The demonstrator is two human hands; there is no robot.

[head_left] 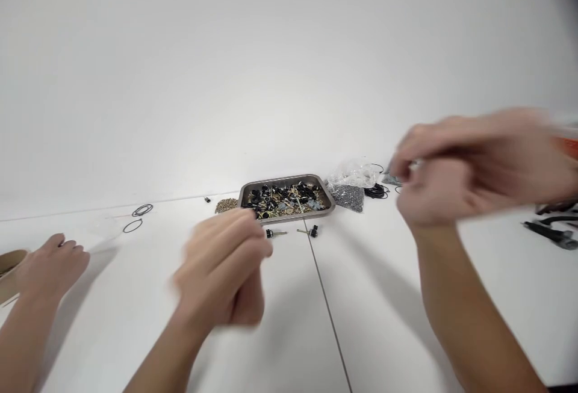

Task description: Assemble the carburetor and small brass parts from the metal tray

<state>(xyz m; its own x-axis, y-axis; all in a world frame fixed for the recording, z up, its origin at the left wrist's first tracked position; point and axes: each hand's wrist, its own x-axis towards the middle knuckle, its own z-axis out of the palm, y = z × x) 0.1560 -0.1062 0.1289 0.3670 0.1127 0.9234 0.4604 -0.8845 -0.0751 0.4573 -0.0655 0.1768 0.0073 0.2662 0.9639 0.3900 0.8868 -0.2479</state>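
Observation:
My left hand (221, 272) is curled closed above the white table, blurred by motion; whatever its fingers hold, if anything, is hidden. To the right, my right hand (428, 194) is raised over the table, its smeared fingers bent inward. Another person's hand (510, 158) seems to reach in from the right edge and overlap it; I cannot tell what is between them. Ahead lies a metal tray (332, 205) of mixed small black, brass and grey parts. In front of it rest two small black fittings, a left one (270, 233) and a right one (313, 232), each with a thin yellowish stem.
A brass-coloured pile (226, 205) sits left of the tray. Right of it are a clear bag of grey pieces (347, 196) and black cable coils (376, 191). Black tools (548, 233) lie far right. Another person's hand (56, 263) is beside a brown container (11, 259).

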